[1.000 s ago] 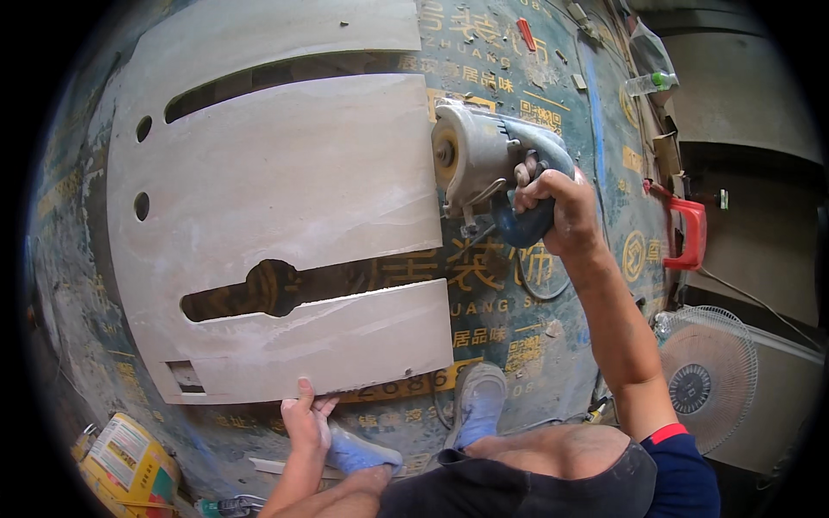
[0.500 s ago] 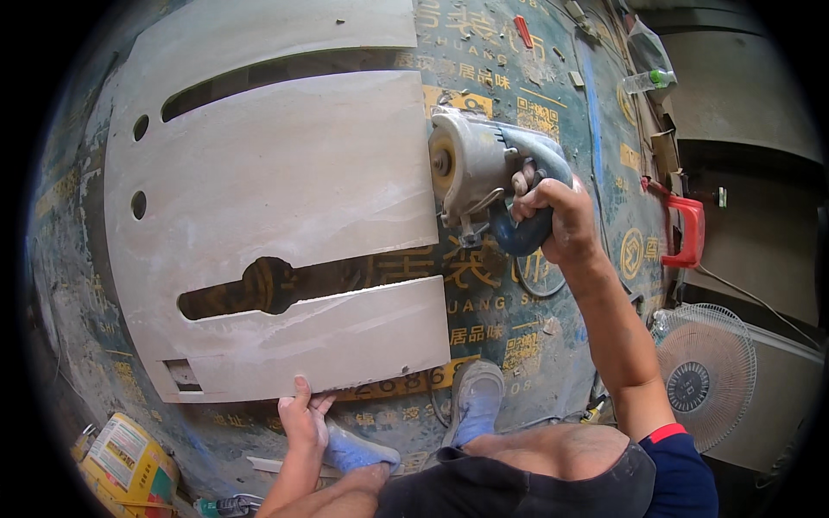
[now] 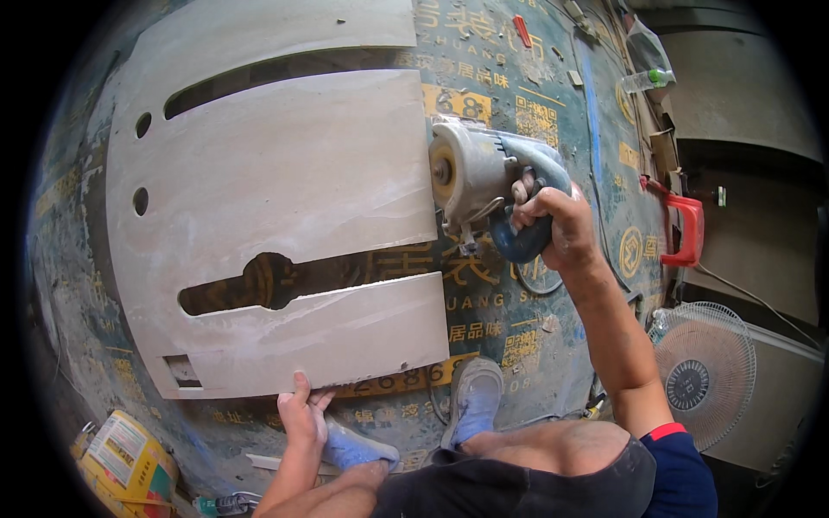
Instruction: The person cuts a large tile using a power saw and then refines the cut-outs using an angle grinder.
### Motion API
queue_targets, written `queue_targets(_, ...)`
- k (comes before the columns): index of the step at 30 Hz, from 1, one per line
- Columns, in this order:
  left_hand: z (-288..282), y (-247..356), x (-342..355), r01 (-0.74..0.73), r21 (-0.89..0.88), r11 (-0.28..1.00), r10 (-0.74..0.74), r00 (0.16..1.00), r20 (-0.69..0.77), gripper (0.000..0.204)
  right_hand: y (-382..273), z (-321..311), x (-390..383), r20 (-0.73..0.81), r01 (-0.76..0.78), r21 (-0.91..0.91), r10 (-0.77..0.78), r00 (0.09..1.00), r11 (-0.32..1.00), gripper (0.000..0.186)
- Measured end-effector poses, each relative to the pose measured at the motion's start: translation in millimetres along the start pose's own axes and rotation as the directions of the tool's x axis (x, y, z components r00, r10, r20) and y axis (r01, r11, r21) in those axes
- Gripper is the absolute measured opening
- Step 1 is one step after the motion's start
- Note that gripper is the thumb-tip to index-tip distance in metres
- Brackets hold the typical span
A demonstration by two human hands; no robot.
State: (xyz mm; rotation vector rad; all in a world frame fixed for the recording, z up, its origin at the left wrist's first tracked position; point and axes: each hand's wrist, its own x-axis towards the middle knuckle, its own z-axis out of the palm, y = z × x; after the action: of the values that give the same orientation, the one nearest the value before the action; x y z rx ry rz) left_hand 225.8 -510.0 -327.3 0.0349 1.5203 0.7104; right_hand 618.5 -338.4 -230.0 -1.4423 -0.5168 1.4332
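Observation:
A large pale flat panel point(image 3: 285, 164) lies on the printed green floor covering. Long slots with open right ends, two round holes and a small square opening are cut in it. At its near edge, my left hand point(image 3: 304, 413) grips it, thumb on top and fingers hidden underneath. My right hand point(image 3: 557, 216) is wrapped round the dark handle of a handheld circular saw point(image 3: 471, 173). The saw's round guard is beside the panel's right edge, between the two slots. I cannot tell whether its blade touches the panel.
A standing fan point(image 3: 704, 375) is at the right, below a red plastic stool point(image 3: 685, 231). A yellow bucket point(image 3: 129, 462) stands at the lower left. My foot point(image 3: 477, 397) is close to the panel's near corner. A plastic bottle point(image 3: 648, 81) and a red tool point(image 3: 522, 31) lie farther off.
The saw in my right hand has come slightly nearer to me along the panel's right edge. The panel has shifted a little away from me. My left hand still grips it.

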Motion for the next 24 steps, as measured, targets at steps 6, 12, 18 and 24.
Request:
queue_targets(6,-1.9,0.1,0.4,0.008,-0.025,1.000,-0.008,1.000,0.020,0.052,3.0,-2.8,-3.9,0.007,-0.014,0.007,0.014,1.000,1.000,0.009)
queue_targets(12,-2.8,-0.9,1.0,0.000,-0.020,1.000,0.001,1.000,0.027,0.052,5.3,-4.5,-7.7,-0.006,-0.028,0.012,0.028,1.000,1.000,0.012)
queue_targets(18,0.8,0.0,0.0,0.000,-0.002,1.000,0.000,1.000,-0.002,0.049,5.0,-5.4,-12.0,-0.004,-0.038,0.037,0.038,0.999,0.999,0.018)
queue_targets(24,1.0,1.0,-0.6,-0.001,-0.002,1.000,0.001,1.000,-0.006,0.049,6.7,-6.0,-14.5,-0.023,-0.048,0.034,0.049,0.999,0.998,0.018)
